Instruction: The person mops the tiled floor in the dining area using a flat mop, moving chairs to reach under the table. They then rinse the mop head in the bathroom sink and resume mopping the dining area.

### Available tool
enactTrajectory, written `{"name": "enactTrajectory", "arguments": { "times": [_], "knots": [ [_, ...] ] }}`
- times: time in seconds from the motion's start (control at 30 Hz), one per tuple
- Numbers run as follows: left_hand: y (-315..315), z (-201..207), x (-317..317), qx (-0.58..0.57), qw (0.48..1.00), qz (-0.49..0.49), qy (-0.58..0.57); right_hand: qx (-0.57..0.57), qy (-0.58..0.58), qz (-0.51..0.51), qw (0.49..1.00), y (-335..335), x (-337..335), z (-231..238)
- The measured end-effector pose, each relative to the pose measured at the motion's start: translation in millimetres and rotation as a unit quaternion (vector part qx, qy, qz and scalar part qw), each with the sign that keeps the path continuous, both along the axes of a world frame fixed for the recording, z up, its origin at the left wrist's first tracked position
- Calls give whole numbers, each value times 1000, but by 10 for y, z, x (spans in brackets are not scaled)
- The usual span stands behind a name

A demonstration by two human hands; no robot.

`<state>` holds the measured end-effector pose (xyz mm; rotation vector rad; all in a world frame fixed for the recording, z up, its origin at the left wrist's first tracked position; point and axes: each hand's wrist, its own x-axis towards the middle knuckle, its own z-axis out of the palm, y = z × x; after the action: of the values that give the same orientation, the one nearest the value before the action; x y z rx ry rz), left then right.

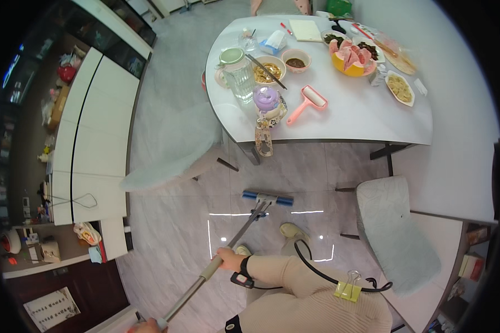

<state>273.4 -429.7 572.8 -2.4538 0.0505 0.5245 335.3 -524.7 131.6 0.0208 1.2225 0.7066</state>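
Note:
A sponge mop [248, 225] with a long grey pole slants across the lower middle of the head view. Its blue head [268, 198] rests on the shiny tiled floor, short of the table. My right hand [229, 260], with a black device strapped at the wrist, is wrapped round the pole partway up. Lower down, at the bottom edge, my left hand [148, 326] closes on the pole's top end, partly cut off by the frame. My shoes [294, 231] stand just behind the mop head.
Ahead is a white table [350, 125] bearing a glass pitcher [238, 75], bowls of food, and a pink lint roller [308, 104]. Grey chairs stand left [178, 155] and right [391, 227] of the mop. White cabinets [103, 133] line the left side.

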Motion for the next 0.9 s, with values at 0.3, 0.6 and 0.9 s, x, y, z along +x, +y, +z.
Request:
{"name": "enactTrajectory", "arguments": {
  "times": [0.3,0.6,0.9],
  "knots": [
    [111,-2349,-2202,-450,777,397,191,-345,-168,217,898,-1853,-611,-1157],
    [-2018,-4362,-751,-580,709,383,119,-497,-269,270,780,-3337,1626,-2695],
    [-2030,-4795,-1711,-580,628,480,198,-464,-272,351,766,-3119,776,-3011]
  ]
}}
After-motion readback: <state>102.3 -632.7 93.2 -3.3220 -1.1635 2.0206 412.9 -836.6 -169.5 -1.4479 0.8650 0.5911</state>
